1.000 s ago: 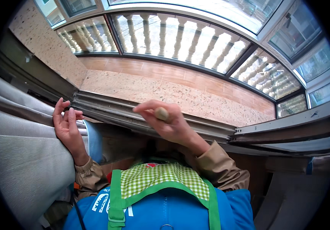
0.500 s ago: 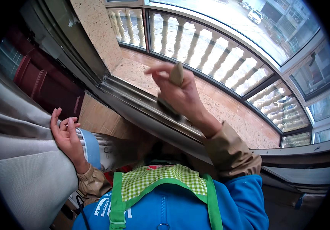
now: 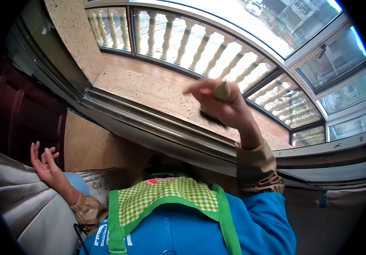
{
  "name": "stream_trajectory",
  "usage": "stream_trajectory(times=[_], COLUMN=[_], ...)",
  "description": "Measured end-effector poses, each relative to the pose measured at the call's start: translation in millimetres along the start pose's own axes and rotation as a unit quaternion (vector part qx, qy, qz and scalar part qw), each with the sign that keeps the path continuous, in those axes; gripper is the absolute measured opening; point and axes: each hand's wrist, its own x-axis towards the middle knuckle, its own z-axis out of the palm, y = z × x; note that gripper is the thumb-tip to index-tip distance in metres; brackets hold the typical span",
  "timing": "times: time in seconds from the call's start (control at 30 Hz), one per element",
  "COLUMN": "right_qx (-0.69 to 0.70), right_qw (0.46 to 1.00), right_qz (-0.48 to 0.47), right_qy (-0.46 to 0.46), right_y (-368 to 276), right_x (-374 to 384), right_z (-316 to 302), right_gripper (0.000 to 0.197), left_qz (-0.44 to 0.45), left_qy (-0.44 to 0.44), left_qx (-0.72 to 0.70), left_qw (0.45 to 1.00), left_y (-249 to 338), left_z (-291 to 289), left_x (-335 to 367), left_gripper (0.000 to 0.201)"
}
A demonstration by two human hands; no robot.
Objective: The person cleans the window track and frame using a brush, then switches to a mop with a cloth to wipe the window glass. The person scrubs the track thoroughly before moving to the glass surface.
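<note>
Head view, the only one: your right hand [image 3: 226,105] is out ahead on the right side, over the stone ledge [image 3: 144,90]. Its fingers are curled round a brush [image 3: 222,90], apparently firmly; the forefinger sticks out to the left, clear of the handle, and is blurred. Finer detail of the grip: cannot tell.

Key relation: the brush lies within your right fingers. Its pale handle end rises above the fist; the dark bristles [image 3: 212,119] show below, on the near-left side. Long axis judged steep, roughly crosswise to the metal window track [image 3: 151,121], which slants from far left to near right. The bristles appear over the ledge, just beyond the track's far edge. Contact with stone or metal: cannot tell.

Your left hand [image 3: 48,168] is well apart from the brush, at the near left. Fingers half curled and spread, palm bare, holding nothing. It is just beside the pale curtain [image 3: 40,219] and its light-blue band [image 3: 77,182]; touching or not, cannot tell. Dark red door [image 3: 23,114] beyond that hand, wood-look floor [image 3: 85,142] to its right. Your right hand is plainly the nearer one to the track.
</note>
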Motion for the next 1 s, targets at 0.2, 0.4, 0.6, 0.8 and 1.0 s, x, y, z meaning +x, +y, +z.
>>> stream_trajectory(times=[0.2, 0.4, 0.6, 0.8, 1.0], right_qx=[0.035, 0.184, 0.172, 0.022, 0.108], right_qw=[0.996, 0.964, 0.979, 0.99, 0.968], right_qz=[0.081, -0.068, -0.061, 0.069, -0.126], right_qy=[0.0, 0.182, 0.085, 0.119, 0.188], right_y=[29, 56, -3, 28, 73], right_x=[-40, 51, -5, -52, 69], right_z=[36, 107, 9, 25, 108], right_gripper=[0.016, 0.013, 0.023, 0.023, 0.011], left_qz=[-0.019, -0.021, -0.012, -0.004, -0.009], left_qy=[-0.042, -0.083, -0.095, -0.122, -0.144], left_qx=[-0.011, -0.042, -0.037, -0.045, -0.075], left_qw=[0.999, 0.995, 0.995, 0.992, 0.987], left_y=[0, 16, 7, 11, 14], left_z=[15, 50, 51, 66, 84], left_x=[0, 5, 3, 3, 5], left_gripper=[0.039, 0.039, 0.039, 0.039, 0.038])
